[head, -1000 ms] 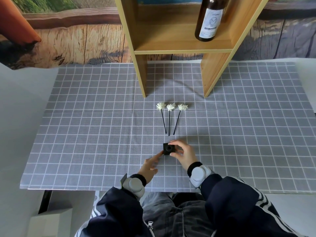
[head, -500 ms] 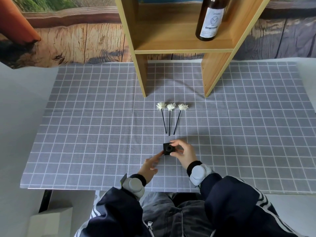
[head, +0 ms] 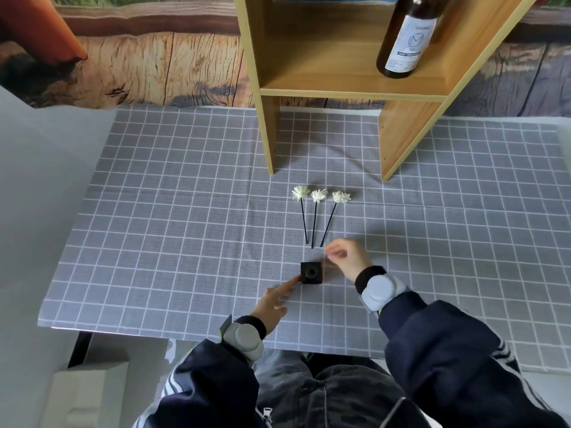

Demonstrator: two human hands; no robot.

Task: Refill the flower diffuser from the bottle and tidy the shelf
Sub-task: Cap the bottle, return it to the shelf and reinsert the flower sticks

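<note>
At the far left, a white box [head: 89, 393] is seen below the near edge of the bench [head: 46, 186], which is covered by a grey checked cloth [head: 173, 230]. Further right, the left hand [head: 272, 302] is laid low over the cloth with its index finger stretched forward, the fingertip touching the near left corner of the diffuser pot [head: 310, 272]; nothing is gripped by it. A pale grey band [head: 242, 338] is worn on that wrist. The pot, a small black cube with a round opening on top, stands upright on the cloth. Just beyond it, three flower sticks [head: 314, 216] are laid flat on the cloth, white heads pointing away and dark stems converging toward the pot without reaching it. Above them, a wooden shelf [head: 349, 91] stands on the cloth at the back. The right hand [head: 347, 257] is held just right of the pot, apart from it, with its fingers curled and fingertips drawn toward the thumb near the stem ends; whether anything is pinched there cannot be told, as the hand is blurred. A like band [head: 381, 288] is worn on the right wrist. At the right end of the shelf board a dark brown bottle [head: 406, 41] with a white label stands upright, well apart from the pot.
</note>
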